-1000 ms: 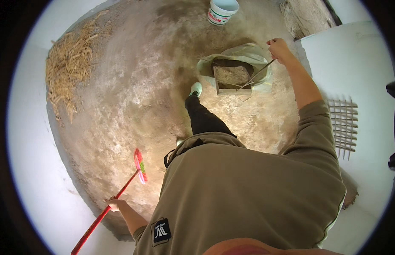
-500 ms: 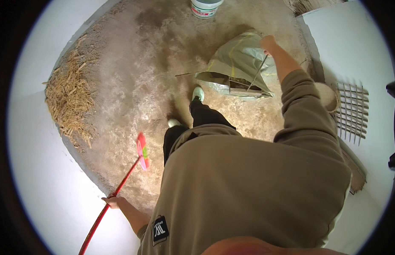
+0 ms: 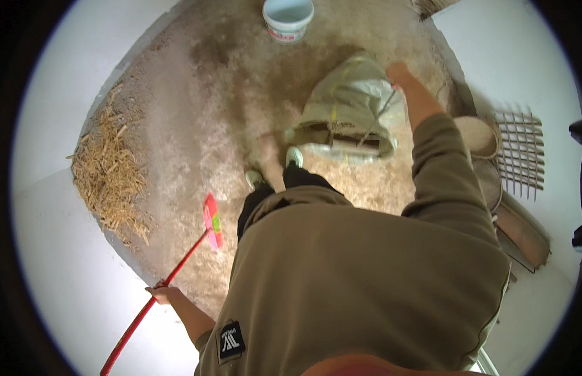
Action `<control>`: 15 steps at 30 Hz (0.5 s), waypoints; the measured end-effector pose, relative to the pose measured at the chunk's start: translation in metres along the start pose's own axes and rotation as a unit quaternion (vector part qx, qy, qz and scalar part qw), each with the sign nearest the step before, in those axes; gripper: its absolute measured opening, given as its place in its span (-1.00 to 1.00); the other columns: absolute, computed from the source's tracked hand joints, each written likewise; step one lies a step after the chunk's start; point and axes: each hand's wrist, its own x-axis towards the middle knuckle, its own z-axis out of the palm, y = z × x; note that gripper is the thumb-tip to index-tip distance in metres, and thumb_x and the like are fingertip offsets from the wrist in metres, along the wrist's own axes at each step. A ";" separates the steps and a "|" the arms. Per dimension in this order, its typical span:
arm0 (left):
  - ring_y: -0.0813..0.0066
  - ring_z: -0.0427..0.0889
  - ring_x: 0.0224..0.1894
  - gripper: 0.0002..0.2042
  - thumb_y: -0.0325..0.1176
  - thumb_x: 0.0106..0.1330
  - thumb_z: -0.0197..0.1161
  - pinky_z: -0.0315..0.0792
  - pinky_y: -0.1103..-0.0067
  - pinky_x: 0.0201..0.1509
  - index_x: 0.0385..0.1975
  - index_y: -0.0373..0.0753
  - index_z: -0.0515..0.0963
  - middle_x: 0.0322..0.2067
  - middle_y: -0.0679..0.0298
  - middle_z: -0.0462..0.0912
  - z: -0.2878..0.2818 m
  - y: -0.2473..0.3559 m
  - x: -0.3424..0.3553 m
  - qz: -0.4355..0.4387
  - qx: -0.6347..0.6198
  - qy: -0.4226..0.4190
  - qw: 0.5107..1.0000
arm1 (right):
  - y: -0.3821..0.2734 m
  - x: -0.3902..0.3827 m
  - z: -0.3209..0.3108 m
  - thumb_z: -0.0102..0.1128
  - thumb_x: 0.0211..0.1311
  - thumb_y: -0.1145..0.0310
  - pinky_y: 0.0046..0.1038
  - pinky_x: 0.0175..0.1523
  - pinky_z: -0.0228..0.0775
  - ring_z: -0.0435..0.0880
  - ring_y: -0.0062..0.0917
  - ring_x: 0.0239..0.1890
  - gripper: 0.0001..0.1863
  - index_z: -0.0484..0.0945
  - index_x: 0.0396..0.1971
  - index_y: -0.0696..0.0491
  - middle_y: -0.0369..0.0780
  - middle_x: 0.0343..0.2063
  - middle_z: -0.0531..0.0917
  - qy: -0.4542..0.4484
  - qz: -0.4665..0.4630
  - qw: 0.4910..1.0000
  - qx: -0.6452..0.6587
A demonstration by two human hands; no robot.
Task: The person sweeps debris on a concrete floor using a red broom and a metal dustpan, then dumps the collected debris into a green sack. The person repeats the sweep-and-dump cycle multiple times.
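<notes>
My left hand is closed round the red handle of a broom. Its pink, red and green head is over the floor to the left of my feet. Ahead and to the right, my right hand is closed round a thin dark rod-like handle. The rod slants down to the mouth of a grey-green woven sack lying on the floor, where a flat box-like piece, perhaps a dustpan, shows. The sack's inside is dark, so its contents are mostly hidden.
A heap of straw lies along the left wall. A white bucket stands at the far side. On the right, a slatted wooden rack, a round basket and a board are by the wall.
The sack's mouth has shifted slightly nearer and looks rounder. My view has tilted a little, so the bucket shows more fully. Both hands keep their grips.
</notes>
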 end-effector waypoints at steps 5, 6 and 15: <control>0.40 0.40 -0.57 -0.56 -0.12 0.43 0.24 0.38 0.44 -0.38 -0.66 -0.19 0.34 -0.67 0.29 0.39 0.022 0.001 -0.014 -0.010 -0.015 -0.003 1.000 | -0.014 0.008 0.021 -0.05 0.32 0.33 -0.43 -0.32 0.58 0.77 -0.50 -0.51 -0.67 0.75 -0.36 0.05 -0.20 -0.53 0.77 -0.083 0.066 0.994 0.025; 0.40 0.40 -0.57 -0.57 -0.13 0.43 0.24 0.39 0.44 -0.38 -0.66 -0.19 0.34 -0.66 0.28 0.39 0.023 0.001 -0.014 -0.012 -0.022 -0.009 1.000 | -0.015 0.007 0.004 -0.04 0.31 0.33 -0.44 -0.36 0.57 0.77 -0.51 -0.52 -0.67 0.75 -0.43 0.03 -0.22 -0.57 0.76 -0.099 0.008 0.995 -0.009; 0.40 0.43 -0.59 -0.56 -0.12 0.41 0.26 0.41 0.45 -0.41 -0.67 -0.19 0.31 -0.68 0.27 0.39 0.051 0.003 -0.008 -0.020 -0.021 -0.018 0.999 | -0.058 -0.011 -0.037 -0.03 0.27 0.41 -0.33 -0.50 0.49 0.67 -0.39 -0.60 -0.72 0.66 -0.51 0.14 -0.13 -0.59 0.69 -0.042 -0.085 0.994 -0.057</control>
